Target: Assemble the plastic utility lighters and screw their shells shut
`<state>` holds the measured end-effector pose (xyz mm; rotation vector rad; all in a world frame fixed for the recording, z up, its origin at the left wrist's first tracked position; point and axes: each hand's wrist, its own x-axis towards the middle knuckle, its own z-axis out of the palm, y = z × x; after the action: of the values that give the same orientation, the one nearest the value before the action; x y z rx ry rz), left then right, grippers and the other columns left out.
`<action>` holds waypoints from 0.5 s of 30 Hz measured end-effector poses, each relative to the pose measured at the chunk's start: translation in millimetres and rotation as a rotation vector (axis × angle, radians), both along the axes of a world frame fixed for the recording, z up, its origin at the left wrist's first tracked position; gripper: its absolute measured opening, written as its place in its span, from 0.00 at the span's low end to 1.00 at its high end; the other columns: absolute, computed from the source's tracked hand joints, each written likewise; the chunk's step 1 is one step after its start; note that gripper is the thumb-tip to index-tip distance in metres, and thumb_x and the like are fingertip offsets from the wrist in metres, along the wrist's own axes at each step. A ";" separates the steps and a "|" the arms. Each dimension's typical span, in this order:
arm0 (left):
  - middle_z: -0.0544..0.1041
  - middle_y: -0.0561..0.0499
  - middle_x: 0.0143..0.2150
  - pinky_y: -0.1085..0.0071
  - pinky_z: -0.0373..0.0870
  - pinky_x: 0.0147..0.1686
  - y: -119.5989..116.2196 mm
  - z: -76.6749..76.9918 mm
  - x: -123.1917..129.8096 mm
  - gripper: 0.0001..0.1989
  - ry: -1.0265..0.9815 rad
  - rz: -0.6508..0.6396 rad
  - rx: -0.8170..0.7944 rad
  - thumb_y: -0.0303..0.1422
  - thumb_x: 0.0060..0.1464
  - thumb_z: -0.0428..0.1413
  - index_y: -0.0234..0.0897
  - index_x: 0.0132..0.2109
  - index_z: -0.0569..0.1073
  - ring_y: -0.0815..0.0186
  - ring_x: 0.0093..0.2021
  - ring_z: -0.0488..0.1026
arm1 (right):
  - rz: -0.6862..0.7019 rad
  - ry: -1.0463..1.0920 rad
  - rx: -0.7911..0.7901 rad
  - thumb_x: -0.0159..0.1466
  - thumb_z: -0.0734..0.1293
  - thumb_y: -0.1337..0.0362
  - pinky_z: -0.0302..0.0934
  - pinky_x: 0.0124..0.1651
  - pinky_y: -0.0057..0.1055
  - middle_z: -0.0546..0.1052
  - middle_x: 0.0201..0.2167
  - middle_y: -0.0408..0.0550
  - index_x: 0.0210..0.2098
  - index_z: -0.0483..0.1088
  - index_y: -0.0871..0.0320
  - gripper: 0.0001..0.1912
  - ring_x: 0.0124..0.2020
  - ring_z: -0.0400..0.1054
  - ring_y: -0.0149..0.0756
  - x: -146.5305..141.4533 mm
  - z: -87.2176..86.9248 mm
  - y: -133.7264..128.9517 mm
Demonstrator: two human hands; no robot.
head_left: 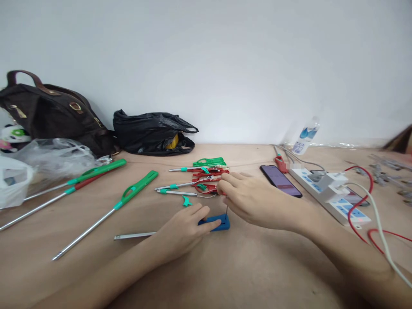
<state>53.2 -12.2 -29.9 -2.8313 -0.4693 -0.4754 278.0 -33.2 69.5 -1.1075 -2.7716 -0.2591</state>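
Right hand [246, 193] clenched round a thin dark metal-shafted tool [226, 210]; grip end hidden in the fingers, shaft roughly upright, tip down at the right end of the blue plastic slab-shaped handle [224, 225]. Left hand [193, 223] holds that handle down, index finger laid along its top; left half covered by the hand. Handle sits mid-width on the tan, matte-covered bench [257, 266], well forward of its back edge; front edge not visible. Visible part is flat, straight-sided, with a dark slot-like mark too small to read. Slim silver metal tube [135, 235] comes out left of the hand; joint to the handle hidden. Behind, toward back edge: loose curved teal plastic piece [186, 201], then red plastic handle shells [206, 188] with silver rods and fine wires, partly masked by right hand, details blurred. Left side: long-nosed green lighter [138, 189], smooth plastic, shiny tube. Crinkled black plastic bag [151, 131] at back edge, contents mostly hidden. Metal parts [386, 167] near right edge, smeared.
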 end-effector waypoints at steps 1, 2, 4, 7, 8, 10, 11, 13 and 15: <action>0.65 0.48 0.36 0.70 0.62 0.32 -0.2 0.5 0.0 0.19 0.008 0.006 -0.002 0.25 0.65 0.44 0.42 0.57 0.69 0.63 0.34 0.61 | 0.048 0.017 -0.053 0.68 0.59 0.72 0.61 0.40 0.32 0.74 0.40 0.53 0.40 0.67 0.62 0.06 0.39 0.69 0.39 2.6 0.7 0.1; 0.65 0.48 0.36 0.70 0.62 0.32 -0.4 1.0 0.0 0.19 0.011 0.009 -0.001 0.25 0.65 0.43 0.42 0.57 0.69 0.63 0.34 0.61 | 0.077 0.030 -0.094 0.67 0.59 0.73 0.61 0.40 0.31 0.74 0.41 0.52 0.40 0.67 0.62 0.06 0.39 0.69 0.37 4.7 1.0 0.7; 0.65 0.48 0.36 0.70 0.61 0.32 -0.4 1.4 0.2 0.18 0.006 0.010 0.009 0.25 0.65 0.43 0.42 0.57 0.70 0.63 0.34 0.60 | 0.057 0.037 -0.078 0.68 0.61 0.71 0.61 0.41 0.31 0.75 0.39 0.51 0.38 0.68 0.61 0.04 0.38 0.70 0.37 5.9 -0.4 3.7; 0.64 0.48 0.36 0.70 0.60 0.31 0.3 0.8 0.4 0.18 0.007 0.004 0.013 0.25 0.65 0.43 0.42 0.57 0.69 0.63 0.33 0.60 | -0.054 0.001 0.092 0.68 0.63 0.64 0.60 0.43 0.37 0.76 0.32 0.53 0.34 0.69 0.62 0.08 0.35 0.70 0.42 2.5 -4.9 8.4; 0.64 0.49 0.36 0.70 0.60 0.31 0.5 0.4 0.4 0.18 0.007 0.004 0.011 0.25 0.65 0.44 0.42 0.57 0.69 0.63 0.33 0.60 | -0.064 -0.009 0.128 0.69 0.63 0.63 0.60 0.44 0.38 0.76 0.32 0.54 0.35 0.70 0.63 0.09 0.36 0.70 0.43 1.8 -5.5 8.6; 0.64 0.49 0.36 0.71 0.60 0.32 0.7 -0.1 0.3 0.17 0.008 0.004 0.003 0.26 0.65 0.45 0.42 0.57 0.69 0.63 0.34 0.60 | -0.030 -0.025 0.125 0.69 0.61 0.66 0.59 0.45 0.37 0.76 0.37 0.55 0.38 0.70 0.63 0.08 0.40 0.69 0.43 2.7 -3.6 6.6; 0.63 0.49 0.36 0.71 0.60 0.32 0.7 -0.3 0.3 0.17 0.004 0.004 0.002 0.26 0.65 0.45 0.42 0.56 0.69 0.64 0.34 0.60 | -0.007 -0.033 0.090 0.68 0.61 0.68 0.59 0.46 0.36 0.75 0.39 0.55 0.39 0.69 0.63 0.06 0.41 0.69 0.42 4.1 -1.5 4.9; 0.64 0.49 0.36 0.71 0.60 0.33 0.5 -0.3 0.2 0.16 0.000 0.006 0.004 0.26 0.65 0.46 0.42 0.56 0.69 0.64 0.34 0.60 | -0.005 -0.051 -0.007 0.67 0.60 0.73 0.59 0.45 0.33 0.75 0.37 0.52 0.38 0.68 0.63 0.05 0.39 0.68 0.39 7.2 3.2 2.0; 0.64 0.49 0.37 0.71 0.60 0.33 0.4 -0.1 0.3 0.16 0.001 0.007 0.010 0.27 0.65 0.46 0.42 0.57 0.69 0.64 0.34 0.60 | -0.075 -0.080 -0.041 0.67 0.61 0.71 0.58 0.43 0.34 0.76 0.32 0.51 0.35 0.68 0.62 0.05 0.34 0.69 0.39 8.2 5.7 1.2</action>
<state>53.5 -11.7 -30.0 -2.8192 -0.4746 -0.4745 286.2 -31.9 75.2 -1.2388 -2.8203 -0.2619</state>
